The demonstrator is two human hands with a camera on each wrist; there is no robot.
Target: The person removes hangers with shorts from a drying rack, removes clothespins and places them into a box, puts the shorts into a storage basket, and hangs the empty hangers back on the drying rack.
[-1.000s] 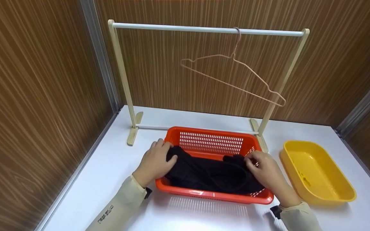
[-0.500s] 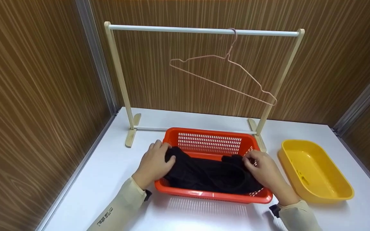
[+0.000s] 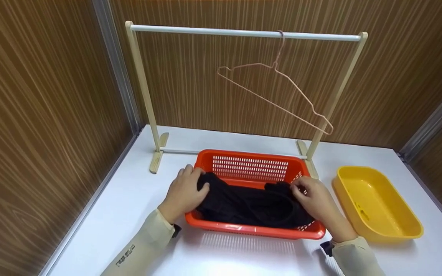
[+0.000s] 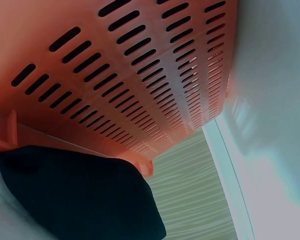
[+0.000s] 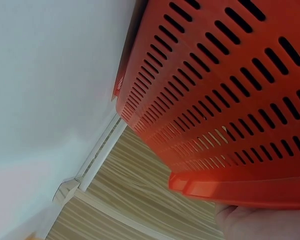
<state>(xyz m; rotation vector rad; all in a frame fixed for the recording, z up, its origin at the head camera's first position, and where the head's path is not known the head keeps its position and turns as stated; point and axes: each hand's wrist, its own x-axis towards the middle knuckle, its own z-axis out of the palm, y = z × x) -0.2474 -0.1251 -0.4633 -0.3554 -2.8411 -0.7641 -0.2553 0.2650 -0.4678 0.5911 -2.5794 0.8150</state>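
A black garment (image 3: 248,205) lies bunched in the red-orange plastic basket (image 3: 244,230); its kind cannot be made out from the folds. At the basket's left end my left hand (image 3: 184,193) grips the cloth, thumb over it. My right hand (image 3: 315,197) pinches the garment at the right end, with thumb and forefinger together. Dark cloth (image 4: 85,195) shows beside the palm in the left wrist view, above the basket's slotted wall (image 4: 125,75). In the right wrist view, part of the right hand (image 5: 265,222) shows beyond the basket rim (image 5: 240,192).
Behind the basket stands a clothes rack (image 3: 205,30) with a white bar and wooden legs. A pink wire hanger (image 3: 274,101) hangs from the bar, turned at an angle. To the right sits a yellow tub (image 3: 378,205) on the white table (image 3: 159,253). Wood-grain panels (image 3: 52,115) enclose the space.
Both hands keep their hold on the black garment, almost unmoved. The hanger has swung on the bar, its left end shifting back and forth. The head view has shifted slightly.
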